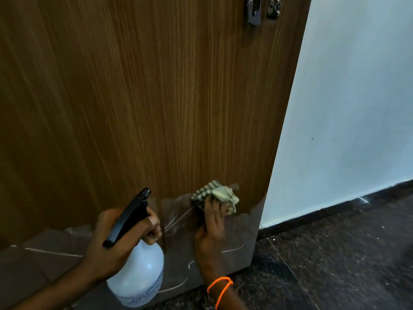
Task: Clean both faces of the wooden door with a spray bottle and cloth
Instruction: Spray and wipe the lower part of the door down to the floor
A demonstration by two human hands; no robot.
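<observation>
The brown wooden door (156,97) fills most of the view, and its lowest part carries a greyish band with torn edges and pale scratch marks. My right hand (211,222) presses a crumpled checked cloth (214,194) flat against the door near its bottom right corner. My left hand (116,240) grips the neck of a white spray bottle (138,271) with a black trigger head, held just in front of the door's lower edge and left of the cloth.
A metal latch (254,10) and a small hinge plate (274,7) sit at the door's top right. A pale blue wall (346,108) stands right of the door edge. Dark speckled floor (335,265) lies below, with a dark skirting along the wall.
</observation>
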